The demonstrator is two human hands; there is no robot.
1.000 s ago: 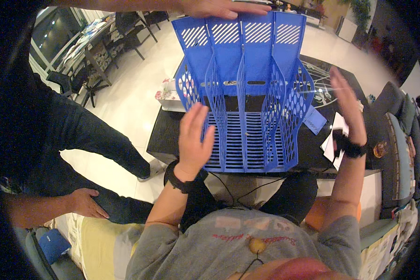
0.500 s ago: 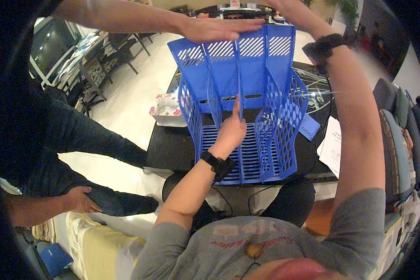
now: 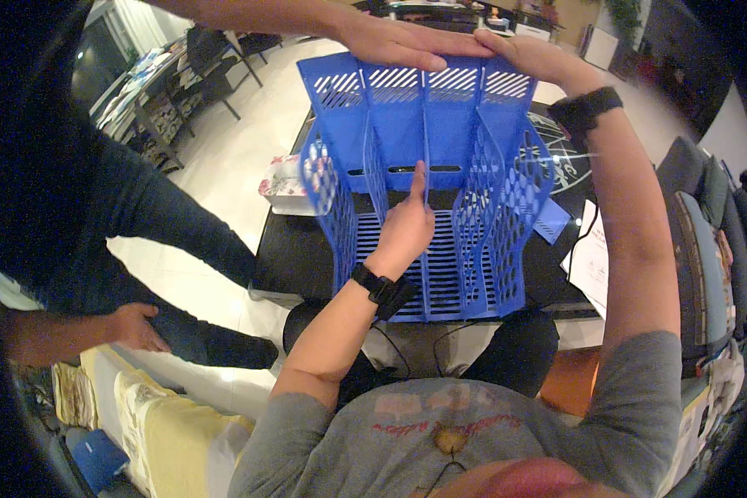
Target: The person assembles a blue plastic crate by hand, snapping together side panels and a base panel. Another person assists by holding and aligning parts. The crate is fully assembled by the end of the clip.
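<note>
- The blue file rack (image 3: 390, 137) stood upright at the front edge of the dark surface (image 3: 286, 257), between a flowered box (image 3: 284, 184) at the left edge and papers (image 3: 588, 264) toward the front-right corner.
- The left hand (image 3: 405, 231) was at the middle divider, index finger extended toward the back panel; whether its other fingers gripped could not be told.
- The right hand (image 3: 541, 60) reached the rack's top edge beside another person's hand (image 3: 394, 41), which lay flat along it; the right fingers' closure was hidden.
- The step seemed to be seating the divider; the next move called for steady alignment and even pressure.
</note>
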